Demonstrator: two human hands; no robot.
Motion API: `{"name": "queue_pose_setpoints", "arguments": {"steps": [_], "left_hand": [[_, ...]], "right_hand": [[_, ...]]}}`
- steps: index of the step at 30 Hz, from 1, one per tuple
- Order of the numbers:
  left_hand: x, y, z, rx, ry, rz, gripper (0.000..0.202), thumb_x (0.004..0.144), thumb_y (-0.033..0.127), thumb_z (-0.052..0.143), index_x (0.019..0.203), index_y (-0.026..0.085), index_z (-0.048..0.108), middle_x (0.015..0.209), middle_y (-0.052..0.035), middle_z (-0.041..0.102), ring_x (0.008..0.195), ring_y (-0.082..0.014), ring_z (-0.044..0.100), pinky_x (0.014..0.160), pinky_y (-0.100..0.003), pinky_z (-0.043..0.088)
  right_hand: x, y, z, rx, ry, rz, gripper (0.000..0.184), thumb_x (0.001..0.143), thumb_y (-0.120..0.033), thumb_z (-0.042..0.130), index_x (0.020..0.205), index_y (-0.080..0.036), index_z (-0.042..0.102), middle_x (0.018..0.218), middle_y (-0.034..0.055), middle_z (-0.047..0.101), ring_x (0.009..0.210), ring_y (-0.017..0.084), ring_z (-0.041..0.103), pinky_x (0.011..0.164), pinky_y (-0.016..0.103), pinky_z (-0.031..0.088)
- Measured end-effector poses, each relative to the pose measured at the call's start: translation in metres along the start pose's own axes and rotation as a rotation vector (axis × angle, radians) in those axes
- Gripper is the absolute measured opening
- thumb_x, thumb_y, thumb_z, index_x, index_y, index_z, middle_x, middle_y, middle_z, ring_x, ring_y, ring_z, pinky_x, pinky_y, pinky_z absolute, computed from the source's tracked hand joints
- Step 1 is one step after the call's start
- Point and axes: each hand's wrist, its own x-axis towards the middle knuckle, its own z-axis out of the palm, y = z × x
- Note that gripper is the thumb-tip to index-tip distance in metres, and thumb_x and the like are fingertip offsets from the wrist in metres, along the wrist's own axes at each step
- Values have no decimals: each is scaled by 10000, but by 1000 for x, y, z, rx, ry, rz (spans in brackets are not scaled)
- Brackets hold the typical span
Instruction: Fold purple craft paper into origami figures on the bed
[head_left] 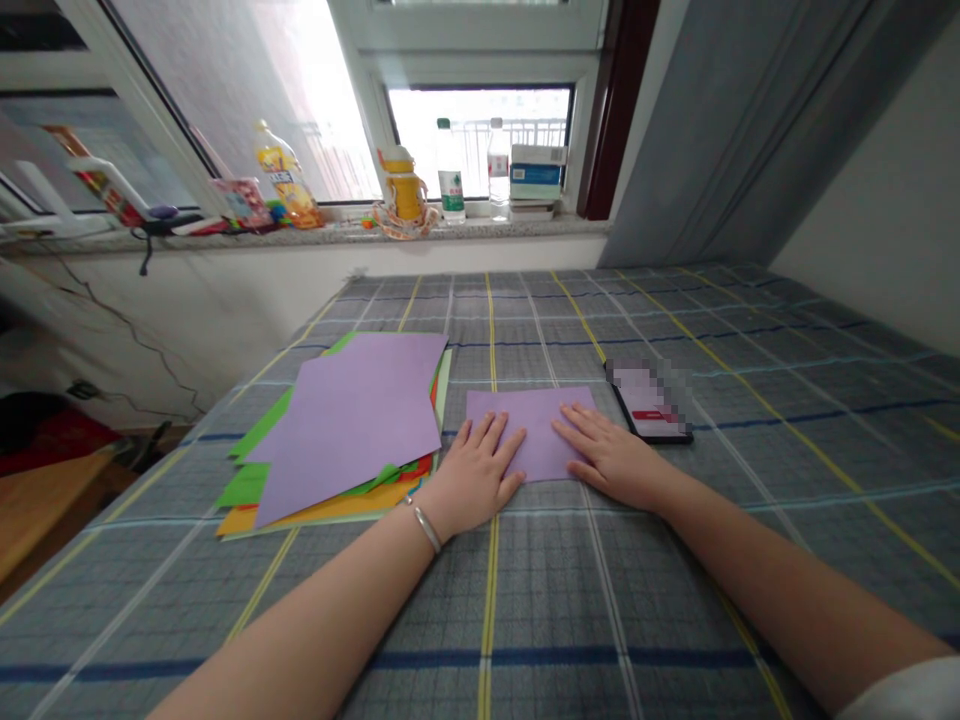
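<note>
White glare from the window [319, 75]

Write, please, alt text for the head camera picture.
A left hand and right hand rest on a small purple sheet, on plaid cloth. A stack of coloured paper lies to the left, a phone to the right; bottles stand on the windowsill behind.
</note>
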Motion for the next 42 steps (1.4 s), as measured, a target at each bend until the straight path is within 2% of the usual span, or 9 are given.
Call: {"name": "queue_pose_setpoints", "arguments": {"steps": [6,9,12,16,19,27,32,38,42], "left_hand": [[7,8,-7,-16,83,9,657,875,588,501,1339,125,467,1435,-184,436,1325,-352,404,1083,-512,333],[11,8,-13,-2,96,151,474,890,486,553,1201,128,546,1292,-138,558,1236,-287,490,1034,-422,409],[13,11,-18,50,98,264,253,926,355,537,1047,138,585,1094,-92,631,1086,-246,575,896,-363,493],[14,17,-20,105,99,266,114,938,247,505,932,159,577,884,-49,633,821,-210,626,631,-315,499],[14,19,-19,135,128,284,76,921,237,540,921,167,569,852,-38,626,768,-208,620,560,-312,466],[14,19,-16,201,161,325,43,903,202,575,923,164,577,852,-27,635,768,-201,612,624,-331,456],[22,16,-15,265,260,310,70,923,189,536,956,142,577,892,-47,641,842,-215,606,715,-360,448],[26,12,-13,255,261,325,46,906,204,566,882,165,563,766,-12,618,701,-187,593,646,-337,416],[26,13,-14,241,252,361,76,898,213,575,837,173,553,759,-8,613,690,-189,588,647,-342,411]], "right_hand": [[1,-5,-8,36,60,-122,619,873,-461,563,1395,-141,476,1465,158,435,1355,300,391,1107,474,343],[2,-8,-12,67,95,-191,585,836,-479,613,1323,-162,549,1387,127,536,1283,296,474,1064,460,398],[3,-11,-13,97,135,-252,398,866,-409,596,1202,-198,627,1277,75,629,1177,250,557,1003,407,451],[5,-18,-13,66,186,-291,229,904,-290,554,1086,-199,659,1135,56,692,1028,203,619,898,348,491],[5,-21,-13,24,191,-271,181,927,-261,519,1013,-190,662,1057,51,710,969,189,637,851,324,487],[4,-25,-16,-31,205,-250,184,950,-281,495,906,-182,644,942,38,711,894,166,635,782,289,434],[9,-28,-16,-120,267,-172,193,951,-217,475,847,-182,634,838,29,685,812,162,597,718,294,384],[14,-28,-15,-130,262,-151,146,925,-208,513,821,-194,614,816,10,654,763,155,557,657,303,335],[14,-28,-15,-105,252,-158,149,910,-206,513,788,-198,598,793,3,634,752,151,541,642,305,317]]}}
